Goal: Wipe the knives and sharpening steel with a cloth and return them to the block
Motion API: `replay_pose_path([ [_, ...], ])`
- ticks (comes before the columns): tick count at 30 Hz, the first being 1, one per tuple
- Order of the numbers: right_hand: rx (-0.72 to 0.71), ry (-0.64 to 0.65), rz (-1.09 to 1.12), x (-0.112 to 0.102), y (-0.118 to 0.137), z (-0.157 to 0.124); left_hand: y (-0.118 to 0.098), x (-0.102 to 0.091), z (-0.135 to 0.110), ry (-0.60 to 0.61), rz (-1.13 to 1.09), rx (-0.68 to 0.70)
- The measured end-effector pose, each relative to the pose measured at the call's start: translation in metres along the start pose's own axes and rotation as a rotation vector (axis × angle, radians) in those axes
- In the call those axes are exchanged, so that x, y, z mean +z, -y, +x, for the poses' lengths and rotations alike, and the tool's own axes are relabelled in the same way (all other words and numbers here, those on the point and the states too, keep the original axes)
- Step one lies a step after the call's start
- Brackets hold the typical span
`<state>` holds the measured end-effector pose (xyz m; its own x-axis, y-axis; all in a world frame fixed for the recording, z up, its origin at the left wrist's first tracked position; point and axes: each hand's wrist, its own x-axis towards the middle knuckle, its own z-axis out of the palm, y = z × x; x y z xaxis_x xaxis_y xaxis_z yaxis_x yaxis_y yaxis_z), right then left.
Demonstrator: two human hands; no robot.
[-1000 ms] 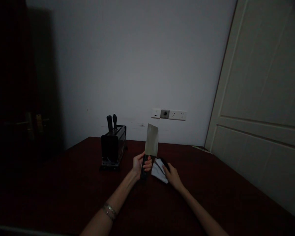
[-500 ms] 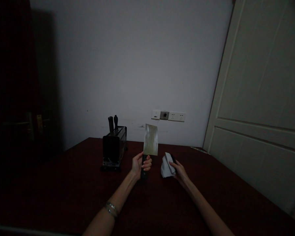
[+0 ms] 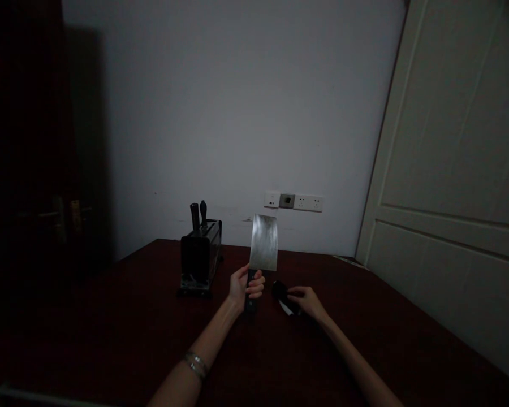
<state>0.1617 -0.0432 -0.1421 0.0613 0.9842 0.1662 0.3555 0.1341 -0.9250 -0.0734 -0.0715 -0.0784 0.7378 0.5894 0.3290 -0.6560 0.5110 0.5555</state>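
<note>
At frame centre, the cleaver [image 3: 263, 243] is gripped blade-up by the left hand [image 3: 240, 288], already clear of the knife block [image 3: 196, 259] at centre left. Below right, a black-and-white cloth [image 3: 281, 292] is pinched by the right hand [image 3: 309, 301]; what remains undone cannot be told.

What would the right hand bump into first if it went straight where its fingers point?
The black-and-white cloth, just at the fingertips of the right hand. Beyond it, maybe the left hand holding the cleaver, but depth is hard to judge.
</note>
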Motion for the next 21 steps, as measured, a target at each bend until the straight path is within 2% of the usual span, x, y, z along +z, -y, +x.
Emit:
replay_pose_path([
  [3,0.034,0.029,0.048,-0.002,-0.001,0.004,-0.001,-0.001,-0.001,0.007,-0.002,-0.010],
  [6,0.076,0.090,0.096,-0.009,0.009,0.009,-0.002,-0.001,-0.002,0.014,-0.006,-0.024],
  [9,0.116,0.087,0.273,-0.025,0.035,0.016,-0.003,-0.002,-0.003,0.016,-0.015,-0.028],
  [12,0.094,-0.014,0.580,-0.043,0.075,0.029,-0.003,-0.004,-0.003,0.001,-0.023,-0.021],
  [16,-0.089,-0.160,0.704,-0.053,0.135,0.051,-0.003,-0.006,-0.003,-0.010,-0.023,-0.025],
  [19,-0.332,-0.272,0.559,-0.045,0.172,0.066,-0.002,-0.007,-0.003,-0.004,-0.022,-0.040],
  [21,-0.537,-0.309,0.342,-0.034,0.190,0.070,-0.002,-0.007,-0.003,0.003,-0.020,-0.055],
])
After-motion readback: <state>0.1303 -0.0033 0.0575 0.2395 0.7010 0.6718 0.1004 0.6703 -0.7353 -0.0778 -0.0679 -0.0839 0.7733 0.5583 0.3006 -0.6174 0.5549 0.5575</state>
